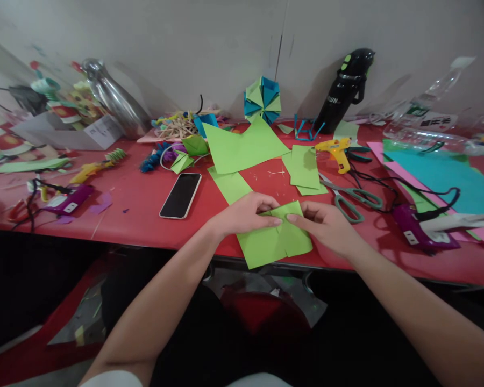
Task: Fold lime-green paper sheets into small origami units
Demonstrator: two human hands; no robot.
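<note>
Holding a green paper (pixel 294 239) at the near edge of the red surface (pixel 125 183), between both hands and over another green sheet (pixel 260 252). Pinching its upper left part with the left hand (pixel 252 213), with the thumb laid on top; gripping its upper right part with the right hand (pixel 326 226), with that thumb also on top, near the other. Spread just beyond: a large green sheet (pixel 242 148) and some small sheets (pixel 304 166). Lying near the right hand, on its far side: scissors (pixel 344 190); beyond those, a yellow glue gun (pixel 336 150). Further right: a purple socket (pixel 417 231) and blue sheets (pixel 447 174). To the left of the left hand: a phone (pixel 180 196). Standing at the back, against or near the wall (pixel 210 43): a steel flask (pixel 115 99), a blue-and-green paper ball (pixel 262 102), a black bottle (pixel 341 94) and a clear bottle (pixel 415 126).
</note>
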